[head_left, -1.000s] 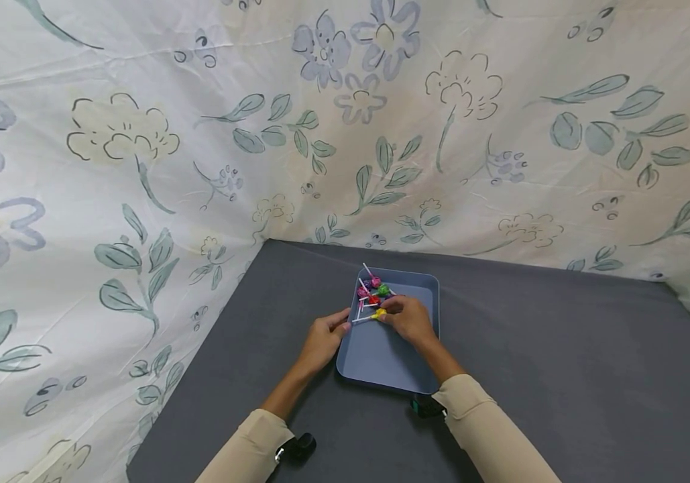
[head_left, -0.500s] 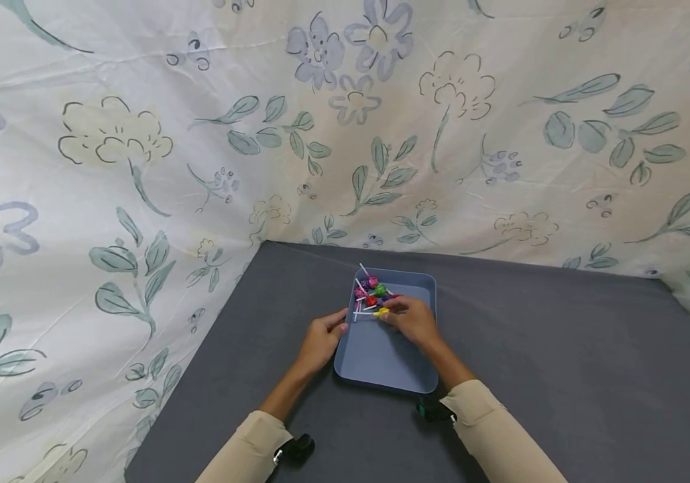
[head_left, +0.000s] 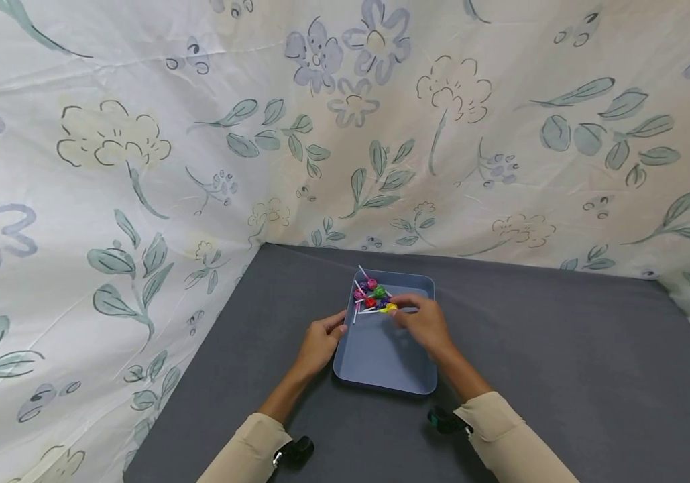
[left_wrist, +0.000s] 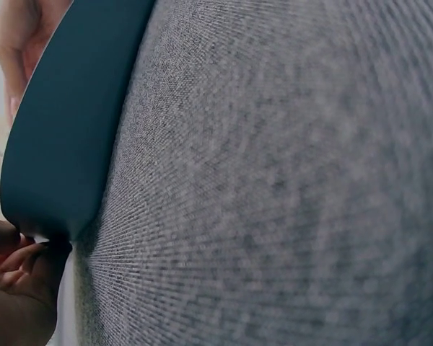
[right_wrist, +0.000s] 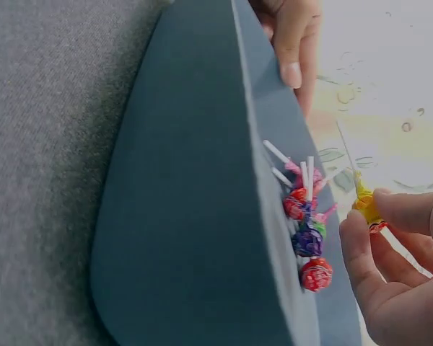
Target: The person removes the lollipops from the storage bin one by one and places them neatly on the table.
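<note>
Lollipops [head_left: 370,302] in red, green, pink and purple lie tangled in the far left of the blue tray [head_left: 381,359], one stick [head_left: 363,272] jutting over its rim, close by the yellow lollipop [head_left: 391,308] that the right hand [head_left: 424,323] pinches over the tray. The left hand [head_left: 319,343] grips the tray's left edge between thumb and fingers. Beyond the grey cloth [head_left: 550,362] hangs a floral curtain [head_left: 465,194].

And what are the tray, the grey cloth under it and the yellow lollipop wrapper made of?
Tray: probably smooth, matte plastic, from its even colour and rounded corners; coated metal is possible.
Grey cloth: dull woven fabric; fine thread ridges show up close.
Yellow wrapper: likely thin, slightly glossy plastic film, crinkled at its gathered end.
</note>
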